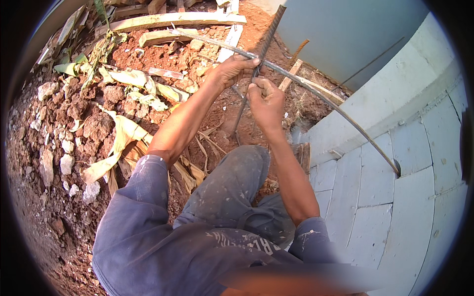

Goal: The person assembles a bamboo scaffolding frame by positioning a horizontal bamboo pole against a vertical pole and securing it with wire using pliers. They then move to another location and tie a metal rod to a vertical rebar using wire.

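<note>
A ribbed steel bar (271,34) leans upward from the soil in front of me. A longer, thinner rod (331,96) crosses it; its right end meets a dark hole in the block wall. My left hand (233,71) is at the crossing, its fingers bent and closed against the bars. Just below and to the right, my right hand (266,103) is closed in a pinch beside the upright bar. A thin dark strand, perhaps wire, shows between the hands at the crossing. What the fingertips hold is mostly hidden.
A grey-painted block wall (373,197) with a pale ledge (380,93) rises on my right. Rubble and reddish soil (74,123) lie left, with dry leaves (123,135). Wooden planks (173,19) lie ahead. Another rusty bar (299,48) sticks up beyond the crossing.
</note>
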A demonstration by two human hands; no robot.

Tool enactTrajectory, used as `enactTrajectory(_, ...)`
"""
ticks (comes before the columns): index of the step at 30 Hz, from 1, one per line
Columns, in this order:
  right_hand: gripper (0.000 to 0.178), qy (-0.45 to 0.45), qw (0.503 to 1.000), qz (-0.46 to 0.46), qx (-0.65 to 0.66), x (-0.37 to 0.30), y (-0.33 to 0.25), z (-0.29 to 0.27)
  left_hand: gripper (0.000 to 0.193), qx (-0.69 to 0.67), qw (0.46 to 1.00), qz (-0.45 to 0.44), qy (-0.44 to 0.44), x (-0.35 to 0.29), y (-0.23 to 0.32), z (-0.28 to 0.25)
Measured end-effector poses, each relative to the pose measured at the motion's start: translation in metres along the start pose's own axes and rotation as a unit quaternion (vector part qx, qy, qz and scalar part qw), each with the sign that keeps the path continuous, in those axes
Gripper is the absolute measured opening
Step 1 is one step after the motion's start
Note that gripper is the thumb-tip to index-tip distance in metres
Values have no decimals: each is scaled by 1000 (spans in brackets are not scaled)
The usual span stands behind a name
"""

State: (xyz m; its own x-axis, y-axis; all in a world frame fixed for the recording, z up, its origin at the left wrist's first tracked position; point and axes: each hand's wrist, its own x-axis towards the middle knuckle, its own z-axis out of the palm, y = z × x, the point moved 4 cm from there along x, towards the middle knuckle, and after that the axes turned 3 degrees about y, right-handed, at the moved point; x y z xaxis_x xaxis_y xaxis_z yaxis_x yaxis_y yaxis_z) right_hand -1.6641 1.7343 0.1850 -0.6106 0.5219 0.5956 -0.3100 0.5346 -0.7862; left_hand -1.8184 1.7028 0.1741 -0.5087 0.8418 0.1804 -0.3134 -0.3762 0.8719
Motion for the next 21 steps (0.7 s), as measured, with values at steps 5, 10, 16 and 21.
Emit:
enactTrajectory(5, 20, -20, 994, 24, -104, -3, -20, 11, 25, 52, 997, -33, 48, -9, 6, 6)
enactTrajectory(10, 16, -1, 990, -20, -136, 37, -30, -3, 20, -18, 1000, -4, 4, 4, 1, -7)
enactTrajectory(16, 18, 43, 927, -19, -371, 43, -14, -34, 17, -10, 1000, 10, 23, 0, -1, 4)
enactTrajectory(21, 20, -57, 986, 157, 28, 18, 13, 5, 32, 0, 1000, -2, 3, 13, -9, 1)
